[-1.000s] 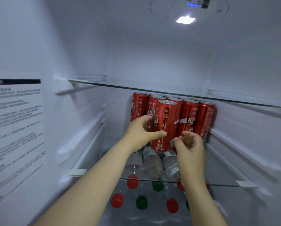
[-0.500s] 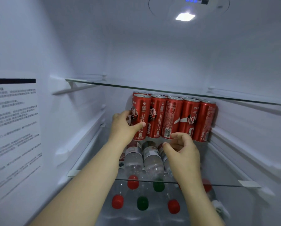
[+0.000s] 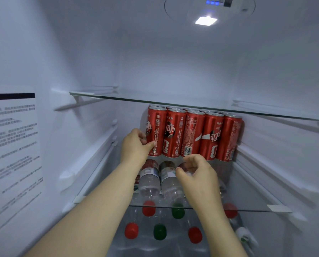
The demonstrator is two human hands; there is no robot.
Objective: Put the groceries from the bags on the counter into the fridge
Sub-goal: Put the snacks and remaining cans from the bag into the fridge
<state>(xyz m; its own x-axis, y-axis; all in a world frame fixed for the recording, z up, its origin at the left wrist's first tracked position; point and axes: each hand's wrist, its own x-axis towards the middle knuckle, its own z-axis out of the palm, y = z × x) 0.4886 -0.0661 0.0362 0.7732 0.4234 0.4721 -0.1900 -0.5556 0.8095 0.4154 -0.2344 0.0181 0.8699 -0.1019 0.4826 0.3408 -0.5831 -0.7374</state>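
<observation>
Several red soda cans stand in rows at the back of a glass fridge shelf (image 3: 251, 208). My left hand (image 3: 135, 147) grips the leftmost front can (image 3: 156, 127), thumb across its front and fingers around its left side. The can stands upright on the shelf, in line with the front row (image 3: 210, 134). My right hand (image 3: 197, 171) hovers just below and in front of the middle cans. Its fingers are loosely curled, apart from the thumb, and hold nothing.
Clear plastic bottles (image 3: 149, 180) with red and green caps lie under the glass shelf, caps toward me. An upper glass shelf (image 3: 155, 100) sits close above the can tops. A printed label (image 3: 12, 145) covers the left wall. The shelf left of the cans is bare.
My left hand carried a can from the front middle to the left end of the front row. My right hand drew back and down, away from the cans.
</observation>
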